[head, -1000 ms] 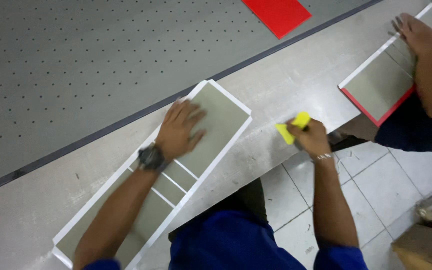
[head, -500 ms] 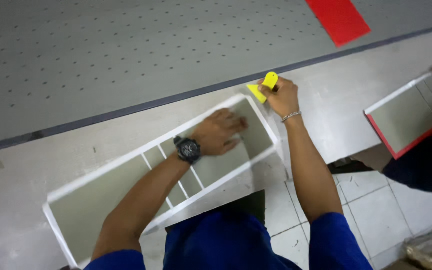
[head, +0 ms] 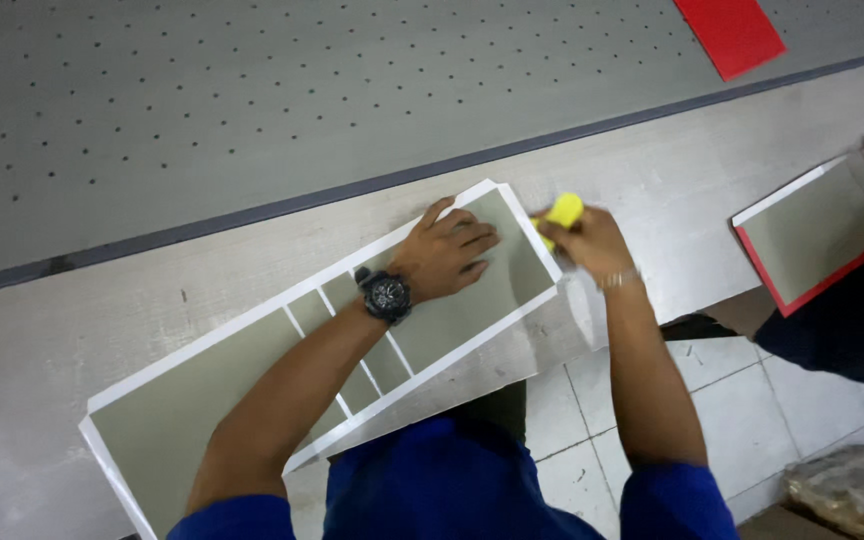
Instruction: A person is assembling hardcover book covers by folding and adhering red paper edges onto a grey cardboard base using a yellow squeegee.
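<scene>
Head view: left hand point(head: 447, 255) flat on a long grey board point(head: 202, 420), right hand point(head: 592, 245) closed on a small yellow tool point(head: 562, 210)
Lying slantwise on the pale tabletop point(head: 652, 190), the board could skid if the open left palm eases off (the tool presses at its far right end); no container is in view, only another person's red-edged board point(head: 812, 235) at the right

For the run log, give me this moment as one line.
left hand: flat on grey board | right hand: holds yellow tool at board's white edge | co-worker: another board
</scene>
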